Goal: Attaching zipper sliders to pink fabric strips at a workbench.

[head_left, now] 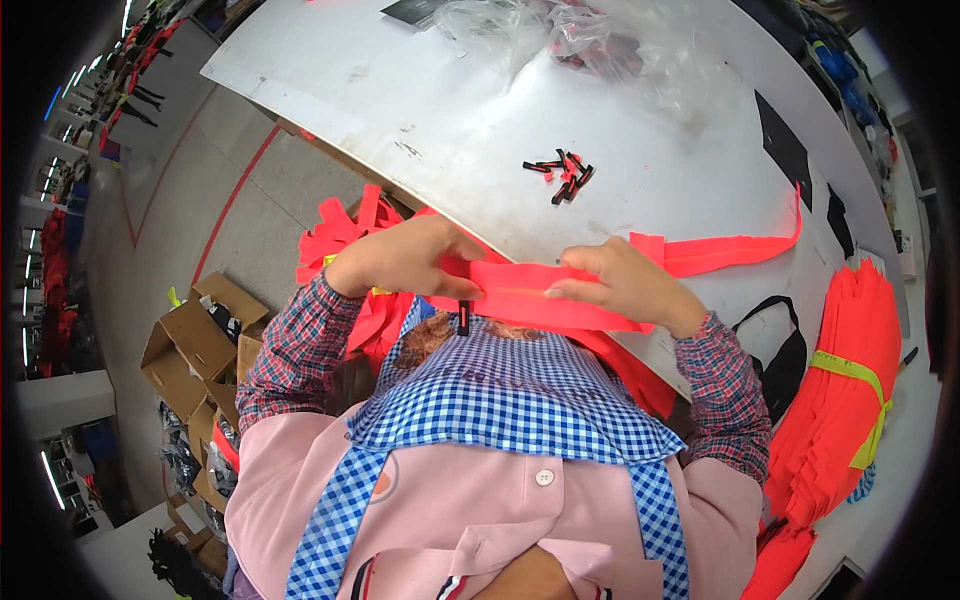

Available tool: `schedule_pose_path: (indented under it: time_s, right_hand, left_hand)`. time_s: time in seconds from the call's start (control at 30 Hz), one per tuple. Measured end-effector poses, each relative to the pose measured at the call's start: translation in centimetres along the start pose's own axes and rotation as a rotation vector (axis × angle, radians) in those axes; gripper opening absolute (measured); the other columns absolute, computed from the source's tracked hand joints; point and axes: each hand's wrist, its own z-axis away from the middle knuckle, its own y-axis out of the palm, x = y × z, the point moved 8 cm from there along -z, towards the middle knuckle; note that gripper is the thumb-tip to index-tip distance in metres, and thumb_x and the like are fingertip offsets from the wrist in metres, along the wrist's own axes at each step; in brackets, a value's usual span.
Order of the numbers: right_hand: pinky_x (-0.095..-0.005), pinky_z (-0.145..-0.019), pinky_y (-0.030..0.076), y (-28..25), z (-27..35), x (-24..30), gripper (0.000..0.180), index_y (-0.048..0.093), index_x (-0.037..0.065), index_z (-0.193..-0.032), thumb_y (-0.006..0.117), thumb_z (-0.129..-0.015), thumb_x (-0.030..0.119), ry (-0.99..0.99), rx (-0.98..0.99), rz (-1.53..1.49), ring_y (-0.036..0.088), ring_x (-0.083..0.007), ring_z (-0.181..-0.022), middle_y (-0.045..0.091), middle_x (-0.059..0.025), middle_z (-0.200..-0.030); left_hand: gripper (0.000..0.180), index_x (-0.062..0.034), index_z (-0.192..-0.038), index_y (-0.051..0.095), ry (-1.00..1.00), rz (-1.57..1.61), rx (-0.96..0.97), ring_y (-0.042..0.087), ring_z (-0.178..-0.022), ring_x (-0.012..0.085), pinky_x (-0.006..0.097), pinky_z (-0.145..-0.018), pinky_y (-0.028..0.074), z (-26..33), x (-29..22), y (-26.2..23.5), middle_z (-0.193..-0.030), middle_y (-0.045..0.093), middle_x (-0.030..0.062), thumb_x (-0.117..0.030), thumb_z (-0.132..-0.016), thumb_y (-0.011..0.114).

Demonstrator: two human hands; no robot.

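A neon red zipper tape point(520, 290) is stretched between my two hands in front of my chest. My left hand point(415, 258) pinches its left end between thumb and fingers. Just below those fingers hangs a black pull tab point(463, 318) with a red stripe. My right hand point(625, 282) grips the tape farther right, its thumb on top and fingers bent. Past the right hand, a long tail of red tape point(735, 250) runs across the white table point(420, 130). Several more black pull tabs point(570, 178) lie in a small pile beyond my hands.
Clear plastic bags point(590, 40) cover the table's far side. A thick bundle of red tapes point(835, 390), tied with a yellow-green band, lies at right beside a black strap point(785, 360). More red strips point(340, 235) hang at the left table edge. Cardboard boxes point(195, 340) stand on the floor.
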Motion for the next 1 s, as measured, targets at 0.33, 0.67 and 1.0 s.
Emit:
schedule_pose_path:
  time_s: [0.33,0.67,1.0]
  right_hand:
    - [-0.0308,-0.064,0.044,-3.7,8.3,-3.7,0.044,0.064,0.000,-0.090,0.072,-0.079,0.041,0.525,0.528,-0.104,0.054,-0.0193,-0.068,0.059,-0.0090,-0.073]
    - [-0.0395,-0.060,0.046,6.7,19.7,-12.8,0.035,0.065,0.001,-0.084,0.067,-0.083,0.036,0.702,0.833,0.299,0.061,-0.0285,-0.069,0.064,-0.0141,-0.073]
    - [-0.0420,-0.078,0.049,-2.0,13.6,-17.0,0.017,0.059,0.001,-0.091,0.061,-0.076,0.008,0.373,-0.050,0.538,0.057,-0.0339,-0.098,0.061,-0.0135,-0.103]
  left_hand:
    - [0.035,0.0079,-0.083,0.056,-0.113,-0.105,-0.010,0.045,-0.057,0.0231,0.036,-0.057,0.041,1.0,4.4,-1.3,-0.065,0.047,0.0195,-0.023,-0.080,0.072]
    - [0.017,-0.0052,-0.083,0.066,-0.145,-0.635,0.055,0.062,-0.081,0.0349,0.047,-0.073,0.048,-3.7,14.4,7.3,-0.081,0.064,0.0163,-0.016,-0.071,0.064]
    - [0.045,-0.0040,-0.117,0.057,0.016,-0.650,-0.149,0.057,-0.100,0.0308,0.041,-0.087,0.046,-3.5,7.1,6.9,-0.107,0.059,0.0145,-0.013,-0.075,0.068]
